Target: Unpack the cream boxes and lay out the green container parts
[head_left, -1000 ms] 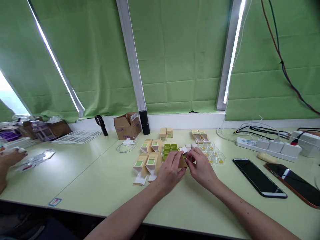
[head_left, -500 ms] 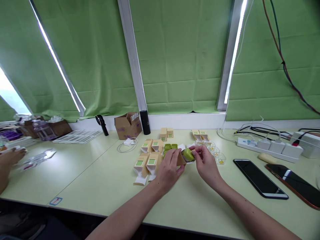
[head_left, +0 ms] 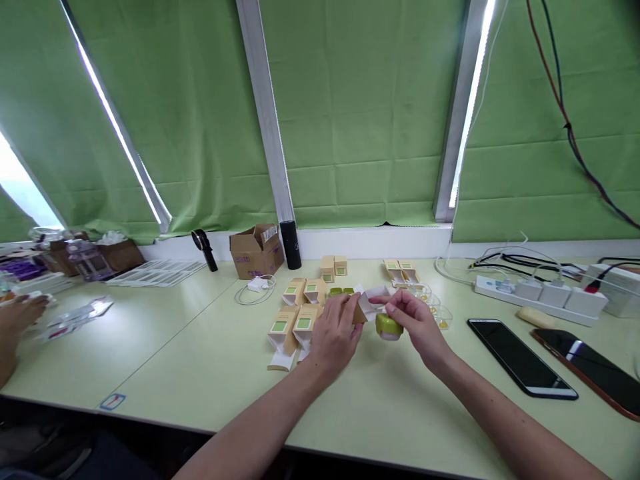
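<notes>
My left hand [head_left: 336, 328] is closed around a small kraft-paper box [head_left: 359, 312], its white inner flap [head_left: 369, 305] standing out toward the right. In my right hand [head_left: 414, 323] is a small green jar [head_left: 389, 327] with a whitish base, pinched by the fingers just right of the box's mouth. Several open kraft boxes [head_left: 283, 328] with green labels stand left of my left hand, their white flaps folded out. More green jars [head_left: 341, 291] show behind my left hand, partly hidden. Small clear cups [head_left: 443, 316] with something yellow in them sit behind my right hand.
Two phones [head_left: 520, 359] lie at the right, near a white power strip [head_left: 537, 299] with cables. Further boxes [head_left: 334, 268], a brown carton [head_left: 257, 252] and a black cylinder [head_left: 290, 245] stand toward the back. Another person's hand [head_left: 23, 313] is at the far left.
The green jar was at the box's mouth; my right hand now holds it clear of the box, lower and to the right. My left hand still holds the box, moved slightly.
</notes>
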`<state>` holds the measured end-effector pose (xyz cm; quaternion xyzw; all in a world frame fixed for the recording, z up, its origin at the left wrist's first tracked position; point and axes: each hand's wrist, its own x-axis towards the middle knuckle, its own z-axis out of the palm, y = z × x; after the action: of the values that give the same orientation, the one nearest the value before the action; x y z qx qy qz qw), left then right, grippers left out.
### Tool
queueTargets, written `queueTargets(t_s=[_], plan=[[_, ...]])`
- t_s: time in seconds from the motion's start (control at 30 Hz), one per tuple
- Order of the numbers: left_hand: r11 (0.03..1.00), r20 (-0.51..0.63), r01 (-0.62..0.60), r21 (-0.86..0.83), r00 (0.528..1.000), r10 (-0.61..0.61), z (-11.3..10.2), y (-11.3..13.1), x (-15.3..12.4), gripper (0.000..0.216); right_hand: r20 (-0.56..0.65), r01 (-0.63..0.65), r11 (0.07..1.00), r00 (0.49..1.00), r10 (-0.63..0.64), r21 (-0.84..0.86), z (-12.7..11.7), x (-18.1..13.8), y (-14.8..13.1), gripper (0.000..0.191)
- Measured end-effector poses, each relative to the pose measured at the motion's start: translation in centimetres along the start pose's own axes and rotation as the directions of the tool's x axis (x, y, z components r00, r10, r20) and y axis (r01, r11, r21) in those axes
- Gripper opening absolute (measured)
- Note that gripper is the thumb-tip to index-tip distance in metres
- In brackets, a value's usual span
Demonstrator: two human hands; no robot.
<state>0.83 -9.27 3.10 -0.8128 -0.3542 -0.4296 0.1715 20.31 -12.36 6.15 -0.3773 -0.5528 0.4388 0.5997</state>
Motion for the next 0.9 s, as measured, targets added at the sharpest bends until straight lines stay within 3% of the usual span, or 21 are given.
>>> queueTargets(t_s=[0.17,0.27,0.53,0.67,0.8,0.9], plan=[[0.987,0.014,-0.155,0.035,0.988,0.154,-0.1,0.3,-0.2,0.061,0.189,-0.052,0.997,0.980,0.061,-0.053,1.7,-0.6,1.0,0.043],[0.978,0.030,-0.205,0.044,0.979,0.203,0.0,0.4,-0.2,0.058,0.231,-0.028,0.999,0.972,0.038,-0.046,2.0,-0.7,1.4,0.041],[0.992,0.054,-0.100,0.078,0.994,0.096,0.1,-0.2,0.0,0.068,0.041,-0.026,0.993,0.999,0.031,-0.114,-0.3,0.1,0.6,0.043],[0.993,0.061,-0.057,0.101,0.997,0.051,-0.1,-0.7,0.1,0.070,0.014,-0.009,0.965,1.000,0.013,-0.260,-1.3,0.3,0.2,0.039],[0.991,0.042,0.016,0.135,0.999,-0.022,0.0,-1.5,0.2,0.071,0.024,0.038,0.867,0.999,-0.030,-0.498,-2.3,0.2,-0.2,0.028],[0.987,0.017,0.054,0.151,0.998,-0.057,0.0,-2.1,0.3,0.070,0.026,0.079,0.656,0.996,-0.090,-0.751,-2.6,0.0,-0.3,0.017]])
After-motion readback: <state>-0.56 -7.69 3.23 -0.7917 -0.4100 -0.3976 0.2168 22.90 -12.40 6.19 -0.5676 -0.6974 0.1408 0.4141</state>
